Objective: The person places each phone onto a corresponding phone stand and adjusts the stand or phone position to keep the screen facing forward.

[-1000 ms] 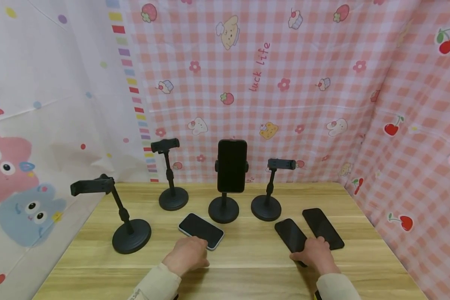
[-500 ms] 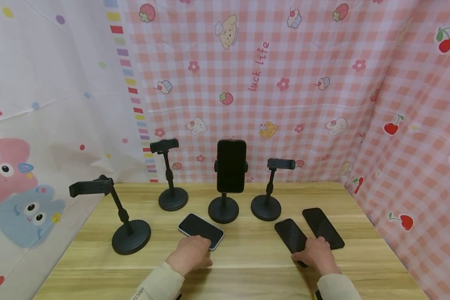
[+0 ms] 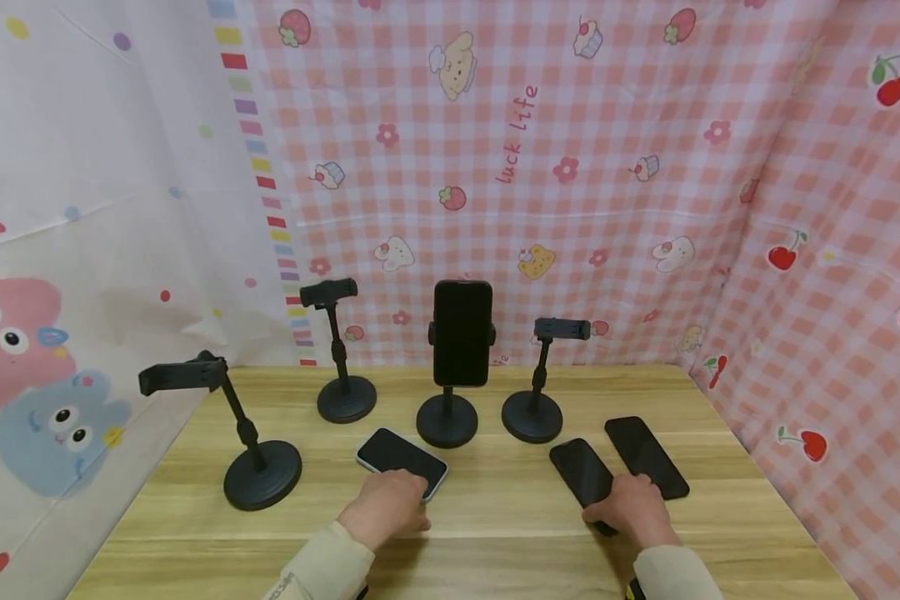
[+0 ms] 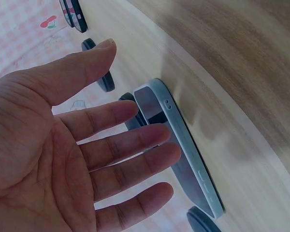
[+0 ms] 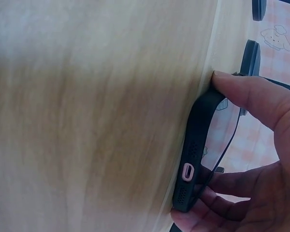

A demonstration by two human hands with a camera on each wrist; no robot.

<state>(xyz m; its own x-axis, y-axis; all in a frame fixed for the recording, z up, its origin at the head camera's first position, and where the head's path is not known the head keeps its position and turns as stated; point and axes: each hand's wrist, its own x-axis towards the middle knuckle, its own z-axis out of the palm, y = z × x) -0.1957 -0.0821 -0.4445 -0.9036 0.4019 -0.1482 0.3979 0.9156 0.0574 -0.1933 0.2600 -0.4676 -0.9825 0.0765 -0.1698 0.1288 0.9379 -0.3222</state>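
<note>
My right hand (image 3: 633,508) grips a black-cased phone (image 3: 581,468) by its long edges, thumb on one side and fingers on the other. In the right wrist view this phone (image 5: 193,140) lies along the tabletop, its charging port showing. Just right of it lies another black phone (image 3: 647,457). My left hand (image 3: 390,507) hovers at the near edge of a phone in a pale case (image 3: 401,461), lying screen up. The left wrist view shows the left hand (image 4: 101,145) with fingers extended and parted, holding nothing, fingertips overlapping the pale-cased phone (image 4: 183,145).
A black phone (image 3: 462,333) stands upright in the middle holder, whose round base (image 3: 447,422) is on the wooden table (image 3: 495,533). Other black phone stands are at the left (image 3: 262,473), back left (image 3: 347,398) and right (image 3: 532,416). Patterned cloth (image 3: 570,125) hangs behind.
My left hand has shifted slightly right along the near edge of the pale-cased phone. The right hand keeps its grip on the black phone, nearly still.
</note>
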